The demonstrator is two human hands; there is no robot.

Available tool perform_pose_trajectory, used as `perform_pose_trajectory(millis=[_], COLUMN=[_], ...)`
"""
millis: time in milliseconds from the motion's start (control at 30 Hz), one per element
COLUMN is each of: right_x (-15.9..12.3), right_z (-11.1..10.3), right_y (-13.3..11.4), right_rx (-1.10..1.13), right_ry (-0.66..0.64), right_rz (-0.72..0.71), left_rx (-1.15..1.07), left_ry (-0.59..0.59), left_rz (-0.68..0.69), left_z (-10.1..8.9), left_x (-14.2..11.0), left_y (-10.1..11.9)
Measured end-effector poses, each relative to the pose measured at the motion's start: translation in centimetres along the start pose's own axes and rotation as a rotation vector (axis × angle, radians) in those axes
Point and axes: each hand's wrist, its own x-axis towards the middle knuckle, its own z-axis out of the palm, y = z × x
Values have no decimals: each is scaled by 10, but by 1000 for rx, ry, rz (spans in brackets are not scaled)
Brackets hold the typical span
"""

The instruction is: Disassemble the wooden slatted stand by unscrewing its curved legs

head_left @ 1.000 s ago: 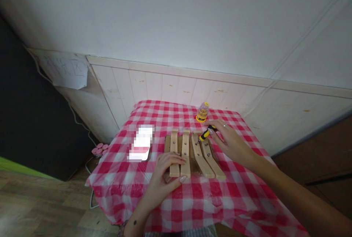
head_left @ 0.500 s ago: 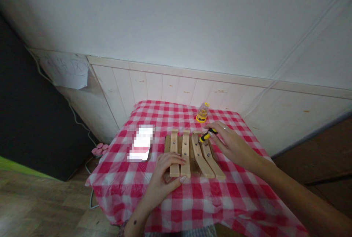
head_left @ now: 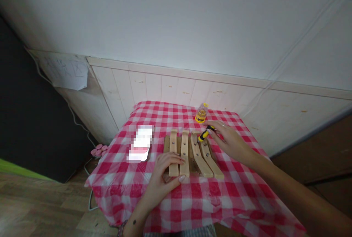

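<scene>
Nearest me, my left hand [head_left: 166, 173], fingers spread and curved, presses on the wooden slats [head_left: 184, 160] of the piece lying on the checked tablecloth [head_left: 187, 207]. Beyond, my right hand [head_left: 229, 140], fingers closed, grips the yellow-black screwdriver [head_left: 206, 133], tilted over the third slat from the left. Farther back stands the bit holder [head_left: 201, 113].
</scene>
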Motion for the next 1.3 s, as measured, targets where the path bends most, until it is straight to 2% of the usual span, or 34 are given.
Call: perform_pose_trajectory(millis=[200,367,567,800,1033,1133,1300], right_x=[10,22,23,12,13,13,12], right_z=[1,6,7,-2,-10,-6,13], right_y=[-14,-13,-6,-1,2,-4,-8], right_rx=[41,-35,101,5,67,78,82], right_ry=[-29,93,66,5,-19,25,187], right_rz=[33,83,5,-72,-201,-183,-62], left_rx=[-10,-4,-4,0,0,4,4], left_ry=[3,8,13,13,15,21,24], left_rz=[-12,-6,-7,1,8,-1,-1], left_z=[1,1,2,2,2,3,2], left_x=[0,0,-1,1,2,1,1], left_y=[-1,-1,-1,2,2,1,0])
